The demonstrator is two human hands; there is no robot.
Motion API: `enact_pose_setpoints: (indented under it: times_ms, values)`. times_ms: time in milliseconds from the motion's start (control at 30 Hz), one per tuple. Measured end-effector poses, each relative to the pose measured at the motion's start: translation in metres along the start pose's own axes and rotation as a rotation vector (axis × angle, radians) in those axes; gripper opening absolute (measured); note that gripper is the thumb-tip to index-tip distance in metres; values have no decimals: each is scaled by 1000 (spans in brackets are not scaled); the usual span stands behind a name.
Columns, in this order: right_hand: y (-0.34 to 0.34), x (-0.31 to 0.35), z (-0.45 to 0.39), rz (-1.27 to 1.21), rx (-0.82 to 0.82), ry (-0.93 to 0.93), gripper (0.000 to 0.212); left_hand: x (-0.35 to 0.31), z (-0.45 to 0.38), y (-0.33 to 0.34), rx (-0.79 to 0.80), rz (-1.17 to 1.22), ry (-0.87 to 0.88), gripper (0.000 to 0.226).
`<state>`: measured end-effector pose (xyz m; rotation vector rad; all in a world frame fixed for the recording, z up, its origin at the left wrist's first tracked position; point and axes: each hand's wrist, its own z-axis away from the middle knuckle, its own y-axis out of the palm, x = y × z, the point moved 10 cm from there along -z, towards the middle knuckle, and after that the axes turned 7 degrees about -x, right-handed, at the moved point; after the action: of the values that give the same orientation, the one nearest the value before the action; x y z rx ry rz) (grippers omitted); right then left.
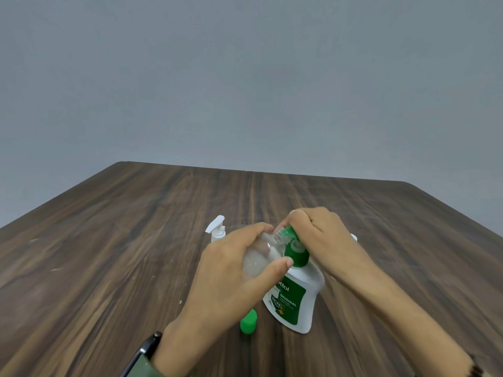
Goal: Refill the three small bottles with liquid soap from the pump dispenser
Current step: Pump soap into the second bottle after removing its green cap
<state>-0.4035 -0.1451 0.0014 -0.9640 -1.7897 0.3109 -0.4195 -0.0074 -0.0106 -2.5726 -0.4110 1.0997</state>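
"ettol" and "ORIGINAL" on the green label of the pump dispenser (295, 303)

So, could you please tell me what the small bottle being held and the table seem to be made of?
The small bottle in the left hand looks like clear, glossy plastic: the fingers show through its wall. The table shows dark wood grain with a matte finish; whether it is solid wood or laminate cannot be told.

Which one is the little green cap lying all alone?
Start at the big white soap dispenser with the green label, standing on the wooden table. Just left of its base, below the left hand, lies the green cap. Nothing holds it.
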Motion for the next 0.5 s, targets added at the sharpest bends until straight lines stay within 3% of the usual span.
enact_pose_setpoints:
  times_ms: [333, 433, 500]
  values:
    - [3, 4, 7, 5, -8, -7, 48, 3, 2, 3, 38, 5, -8, 47]
    - [2, 0, 5, 0, 13, 24, 41, 7, 4, 5, 39, 86, -70, 35]
    - [-2, 2, 2, 8, 7, 22, 37, 5, 2, 5, 23, 84, -52, 42]
